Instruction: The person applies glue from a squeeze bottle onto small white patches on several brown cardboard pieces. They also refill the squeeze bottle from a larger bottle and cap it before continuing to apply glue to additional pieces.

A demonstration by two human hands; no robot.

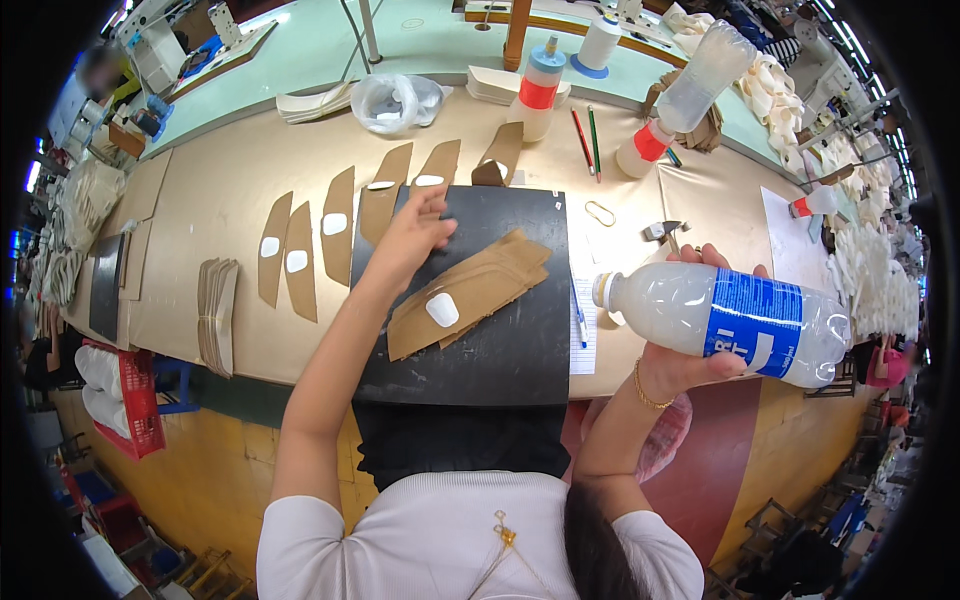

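Observation:
My right hand (690, 368) is wrapped round a clear plastic bottle (650, 300) with a blue label. The bottle lies nearly level, its narrow end toward the left, and looks cloudy white inside. Loosely bent and apart, the fingers of my left hand (425, 225) hold nothing I can see; they hover at the upper left of a black board (470, 380). On that board rests a stack of brown cut pieces (480, 285), with a white patch (442, 310) on the top one. More brown pieces (338, 250) with white patches are spread in a row to the left and beyond.
Beyond the board stand a blue-capped bottle (540, 95) and a clear bottle upended in a red-banded holder (650, 145). Pencils (590, 145), a hammer (662, 231) and a pen (581, 325) lie on the right. A plastic bag (385, 105) sits at the back; a red basket (145, 400) is lower left.

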